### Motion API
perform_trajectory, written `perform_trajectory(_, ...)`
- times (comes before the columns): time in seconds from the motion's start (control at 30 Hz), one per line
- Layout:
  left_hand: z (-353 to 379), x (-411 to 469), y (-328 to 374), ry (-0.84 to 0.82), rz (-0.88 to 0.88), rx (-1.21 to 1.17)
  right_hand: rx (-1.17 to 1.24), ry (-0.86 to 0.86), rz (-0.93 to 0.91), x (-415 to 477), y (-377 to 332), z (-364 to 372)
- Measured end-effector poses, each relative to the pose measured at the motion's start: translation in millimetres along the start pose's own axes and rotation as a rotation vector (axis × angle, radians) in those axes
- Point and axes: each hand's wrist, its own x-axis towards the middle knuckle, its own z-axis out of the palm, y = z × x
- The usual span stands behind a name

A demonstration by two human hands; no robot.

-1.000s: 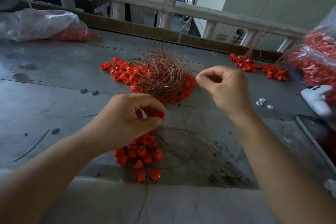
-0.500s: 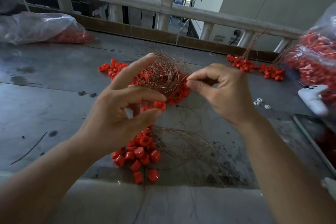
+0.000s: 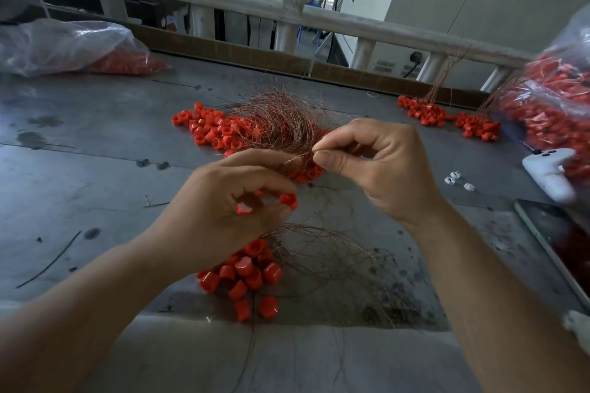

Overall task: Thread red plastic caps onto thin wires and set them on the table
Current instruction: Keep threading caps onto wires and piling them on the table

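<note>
Cap (image 3: pixel 289 201) in left hand (image 3: pixel 223 214), wire (image 3: pixel 307 155) in right hand (image 3: pixel 380 169), near table edge (image 3: pixel 319 326).

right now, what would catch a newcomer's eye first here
A tangled heap of red plastic caps and thin coppery wires lies centrally on the grey table. In front of it, the left hand pinches a small red plastic cap while the right hand pinches one thin wire.

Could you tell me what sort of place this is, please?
Probably a small workshop or factory bench: plastic bags full of red caps, a heap of wired caps, and a worn grey worktable.
</note>
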Motion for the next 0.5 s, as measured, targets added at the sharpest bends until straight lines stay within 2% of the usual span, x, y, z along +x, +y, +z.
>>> perform_trajectory(0.07,0.4,1.5,-0.5,0.052,0.009,0.049,0.100,-0.007,0.068,-0.6,-2.5,1.9)
perform_trajectory(0.2,1.8,0.8,-0.1,0.072,0.012,0.146,0.307,-0.052,0.389,-2.5,-2.5,12.1)
perform_trajectory(0.27,2.2,1.0,0.2,0.082,0.013,0.166,0.367,-0.097,0.479,-3.2,-2.5,15.8)
perform_trajectory(0.4,2.5,2.1,0.2,0.116,-0.021,0.155,0.368,-0.133,0.367,-4.3,-5.6,18.1)
perform_trajectory(0.5,3.3,2.5,-0.8,0.091,-0.014,0.177,0.370,-0.086,0.304,-5.6,-7.8,20.9)
